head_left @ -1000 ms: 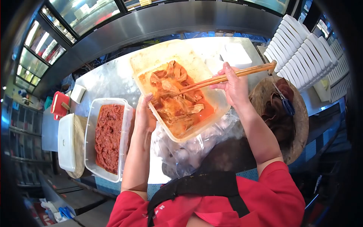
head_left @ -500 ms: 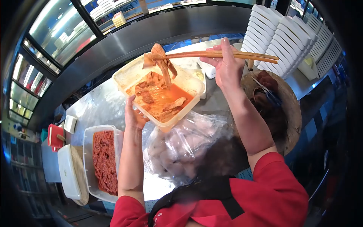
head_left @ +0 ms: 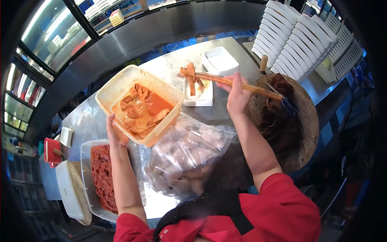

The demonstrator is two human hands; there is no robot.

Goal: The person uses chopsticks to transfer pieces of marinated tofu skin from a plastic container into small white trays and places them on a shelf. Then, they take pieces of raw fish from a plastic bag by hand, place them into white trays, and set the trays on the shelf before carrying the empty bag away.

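Observation:
Tilted over the table, a plastic container [head_left: 108,89] holds orange-red sauce and several marinated strips [head_left: 157,117]. My left hand [head_left: 117,131] grips it by its near left corner. A pair of wooden chopsticks [head_left: 261,90] is in my right hand [head_left: 238,97], with the fingers closed round the shafts. Their far tips pinch a bunch of sauce-coated strips [head_left: 191,76] that hangs over a small white dish [head_left: 197,101]. Some pale yellow food shows in that dish, partly hidden by the strips.
Behind the dish sits another white tray [head_left: 221,59]. A clear bag of pale pieces [head_left: 185,157] lies in front of me. Left is a tub of red paste [head_left: 102,177]; right, a round chopping block [head_left: 308,133] with dark pieces and scissors [head_left: 289,105]. White trays [head_left: 296,36] are stacked behind.
My right hand has carried the strips from above the container to above the small white dish. The container has moved left in view, in my left hand.

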